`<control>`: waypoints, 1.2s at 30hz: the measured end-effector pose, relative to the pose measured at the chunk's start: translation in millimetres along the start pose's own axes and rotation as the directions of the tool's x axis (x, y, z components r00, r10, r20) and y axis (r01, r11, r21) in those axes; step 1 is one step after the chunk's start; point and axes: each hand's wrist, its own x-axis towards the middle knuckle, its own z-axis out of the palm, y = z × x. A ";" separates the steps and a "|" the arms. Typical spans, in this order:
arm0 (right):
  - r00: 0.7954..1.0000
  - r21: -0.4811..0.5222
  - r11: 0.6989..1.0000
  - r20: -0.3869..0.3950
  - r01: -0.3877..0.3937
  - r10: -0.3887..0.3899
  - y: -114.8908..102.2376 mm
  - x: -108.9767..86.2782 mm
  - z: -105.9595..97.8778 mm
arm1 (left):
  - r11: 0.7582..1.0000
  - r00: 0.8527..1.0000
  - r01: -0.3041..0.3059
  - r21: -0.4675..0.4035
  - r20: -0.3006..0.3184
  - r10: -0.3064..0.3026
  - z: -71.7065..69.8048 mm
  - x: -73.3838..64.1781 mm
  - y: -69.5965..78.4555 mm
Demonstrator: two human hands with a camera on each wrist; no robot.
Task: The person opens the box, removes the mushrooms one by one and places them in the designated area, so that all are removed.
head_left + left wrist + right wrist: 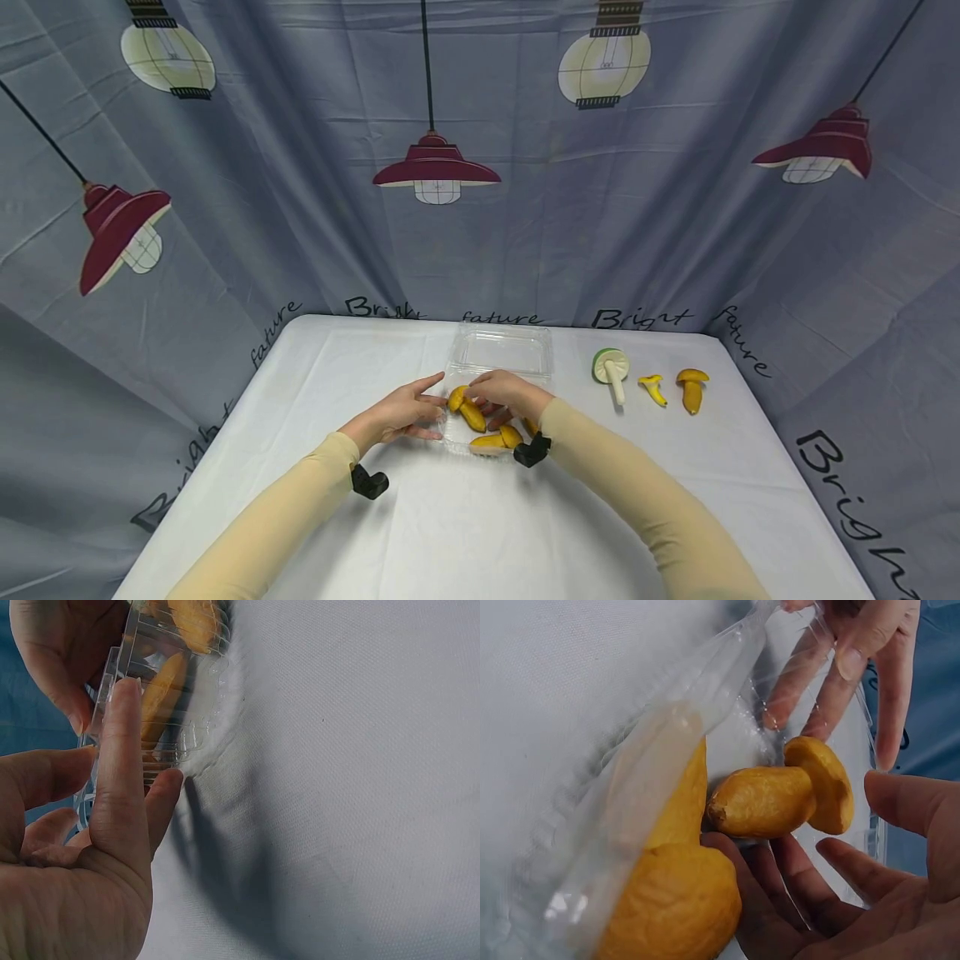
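Note:
A clear plastic clamshell box (456,440) lies on the table with its lid (502,348) folded back. My left hand (405,412) touches the box's left side with fingers extended. Inside the box, my right hand (512,396) is next to a yellow-brown mushroom (769,799); its fingers are loosely bent beside the stem and its thumb stands apart from the cap. Another mushroom (675,900) lies along the box's near wall, partly behind the clear plastic. A further yellow piece shows beneath my right wrist, mostly hidden.
To the right of the box lie a green-capped mushroom with a white stem (611,373), a small yellow mushroom (653,389) and a brown-yellow mushroom (692,390). A white cloth (465,533) covers the table. Grey-blue curtains (480,250) hang behind and at both sides.

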 end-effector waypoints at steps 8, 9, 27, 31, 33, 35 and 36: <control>1.000 -0.022 1.000 -0.018 0.008 -0.008 0.8 0.2 5.6 | 1.000 1.000 0.005 0.007 0.002 -0.005 -0.6 0.0 0.4; 1.000 -0.022 1.000 -0.024 0.005 -0.006 1.0 0.1 6.4 | 1.000 1.000 0.005 0.004 0.003 -0.005 -0.7 0.0 0.3; 0.993 -0.003 1.000 -0.114 0.012 -0.012 1.2 1.8 19.4 | 1.000 1.000 0.000 0.000 -0.004 0.000 0.7 -2.6 1.6; 0.991 -0.022 1.000 -0.132 0.013 -0.015 1.1 4.3 20.8 | 1.000 1.000 0.000 -0.002 -0.004 0.000 0.4 -2.4 1.0; 0.991 -0.035 0.999 -0.136 0.011 -0.016 1.1 5.1 21.5 | 1.000 1.000 0.000 -0.006 -0.002 0.000 0.1 -2.3 0.7; 0.990 -0.048 0.999 -0.141 0.008 -0.015 1.2 5.4 22.0 | 1.000 1.000 0.000 -0.009 0.000 0.000 -0.2 -2.2 0.4; 0.990 -0.052 0.999 -0.142 0.008 -0.015 1.3 5.5 22.3 | 1.000 1.000 0.000 -0.010 0.001 0.000 -0.2 -2.2 0.3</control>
